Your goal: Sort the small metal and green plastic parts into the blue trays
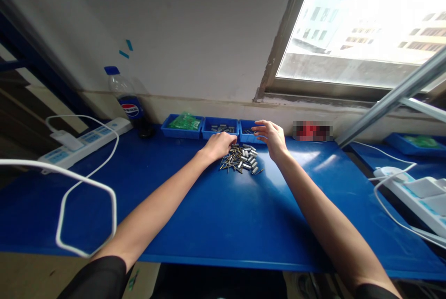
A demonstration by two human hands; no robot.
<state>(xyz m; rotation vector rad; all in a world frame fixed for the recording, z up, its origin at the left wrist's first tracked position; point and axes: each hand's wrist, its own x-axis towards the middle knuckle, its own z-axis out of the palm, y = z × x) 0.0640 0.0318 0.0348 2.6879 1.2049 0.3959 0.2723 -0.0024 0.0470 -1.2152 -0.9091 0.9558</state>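
A loose pile of thin brass-coloured pins (230, 159) and short silver metal cylinders (246, 166) lies on the blue table (216, 215). My left hand (220, 146) is at the pile's back left edge, just in front of the middle blue bin (205, 133). Its fingers are curled together, and whatever is between them is hidden. Over the front right of the right-hand blue bin (244, 138), my right hand (273, 137) has its fingers apart, with nothing visible in them. Silver cylinders (223, 128) lie in the middle bin; thin metal pieces (248, 131) show in the right one.
A third blue bin (167, 133) holds green plastic bags (185, 121). Left of it stand a cola bottle (131, 106) and a white power strip (92, 139), with a white cable (114, 206) looping near my left forearm. A metal bar (386, 97) slants at the right.
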